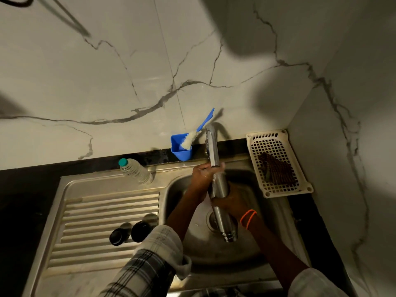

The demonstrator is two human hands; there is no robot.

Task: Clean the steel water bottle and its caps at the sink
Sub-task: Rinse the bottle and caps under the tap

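Head view looks down on a steel bottle (221, 206) held lengthwise over the sink basin (246, 249), its threaded mouth end toward the person and its far end up under the tap (212, 146). Right hand (230, 201) wraps the middle of the bottle, fingers curled round it from the right side, with an orange band (248, 218) on that wrist. Left hand (203, 174) sits at the far end of the bottle just below the tap's spout, fingers bent against the steel (whether they fully close round it cannot be told, since water and blur hide the tips). Below the right fingers, the bottle's mouth hangs above the drain (212, 220). To the left of both hands, well apart on the ribbed draining board (102, 213), two black caps (128, 231) stand side by side. Beyond the left fingers, a blue cup (182, 152) on the back ledge holds a brush (194, 136) with a blue handle leaning toward the tap. Further left a clear plastic bottle (135, 171) with a teal top lies tilted at the board's back edge. Right of the hands, a cream basket (278, 162) holds a dark scrubber (276, 169).
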